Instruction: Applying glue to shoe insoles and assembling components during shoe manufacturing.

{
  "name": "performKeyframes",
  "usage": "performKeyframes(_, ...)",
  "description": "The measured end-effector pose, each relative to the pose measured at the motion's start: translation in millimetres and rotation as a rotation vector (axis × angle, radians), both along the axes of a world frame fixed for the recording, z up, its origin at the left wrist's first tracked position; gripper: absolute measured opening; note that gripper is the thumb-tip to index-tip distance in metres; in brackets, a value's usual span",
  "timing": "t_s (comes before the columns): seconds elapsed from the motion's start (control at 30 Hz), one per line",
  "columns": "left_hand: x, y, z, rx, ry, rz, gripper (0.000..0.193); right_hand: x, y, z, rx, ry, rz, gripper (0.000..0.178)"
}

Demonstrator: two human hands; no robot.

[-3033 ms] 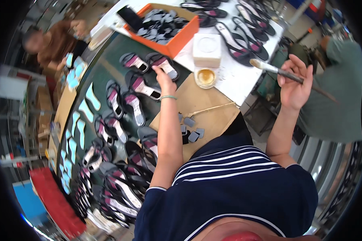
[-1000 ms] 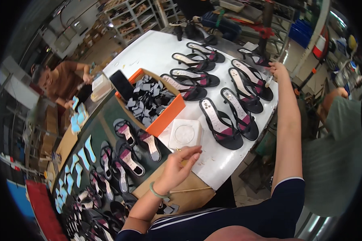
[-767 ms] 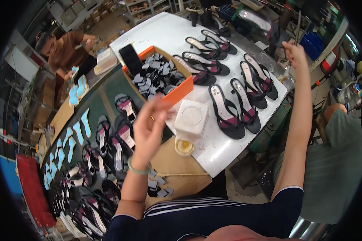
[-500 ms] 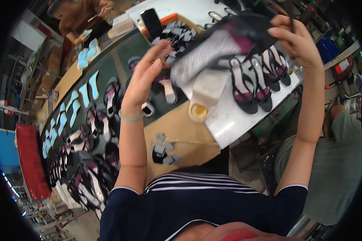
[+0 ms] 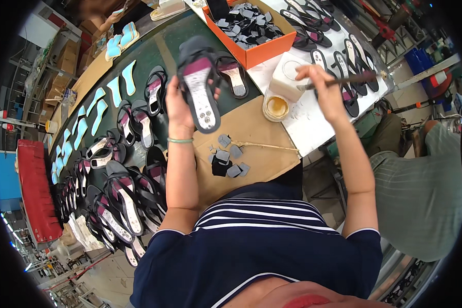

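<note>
My left hand (image 5: 179,110) is closed round a black sandal (image 5: 200,92) with purple panels and a pale footbed. The sandal is held up above the table, its heel end toward me. In my right hand (image 5: 323,95) is a dark-handled brush (image 5: 351,79), gripped in the fingers and lying nearly level. Just left of that hand stands a white plastic container (image 5: 287,77), with a round opening of amber glue (image 5: 276,108) at its near side. Small grey patches (image 5: 231,159) lie in a loose pile on the brown cardboard (image 5: 262,136) before me.
An orange box (image 5: 267,51) full of grey pieces stands at the far side. More sandals (image 5: 120,197) crowd the left, and others (image 5: 346,66) stand on the white surface at right. Light blue insoles (image 5: 97,105) line the green table. Another person (image 5: 416,190) sits at right.
My left hand, previously empty, now holds the sandal, which was blurred in my raised right hand. The right hand has come down near the glue container and now shows the brush clearly.
</note>
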State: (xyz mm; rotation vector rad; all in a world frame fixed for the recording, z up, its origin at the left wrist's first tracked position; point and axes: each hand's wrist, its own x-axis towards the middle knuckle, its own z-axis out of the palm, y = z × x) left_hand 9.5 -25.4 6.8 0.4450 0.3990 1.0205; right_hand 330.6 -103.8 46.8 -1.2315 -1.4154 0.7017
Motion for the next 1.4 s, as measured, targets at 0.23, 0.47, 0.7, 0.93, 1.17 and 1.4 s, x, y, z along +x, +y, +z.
performKeyframes(0.23,-29,-1,27,0.218,-0.073,0.288,0.054,-25,-51,37,0.141,-0.142,-0.033,0.044)
performKeyframes(0.47,-33,11,6,0.192,0.157,0.54,0.062,-35,-21,-42,-0.188,-0.001,-0.11,0.038)
performKeyframes(0.7,-11,2,23,0.246,0.215,0.587,0.058,-35,1,-84,-0.111,-0.178,-0.17,0.042)
performKeyframes(0.93,-7,8,6,0.249,0.218,0.473,0.056,-13,-4,-61,-0.213,0.424,-0.218,0.043)
performKeyframes(1.17,6,11,1,0.225,0.228,0.41,0.056,-12,-17,-74,-0.26,0.297,-0.165,0.046)
performKeyframes(1.4,9,11,-9,0.235,0.263,0.4,0.058,-12,-25,-39,-0.211,0.876,-0.173,0.05)
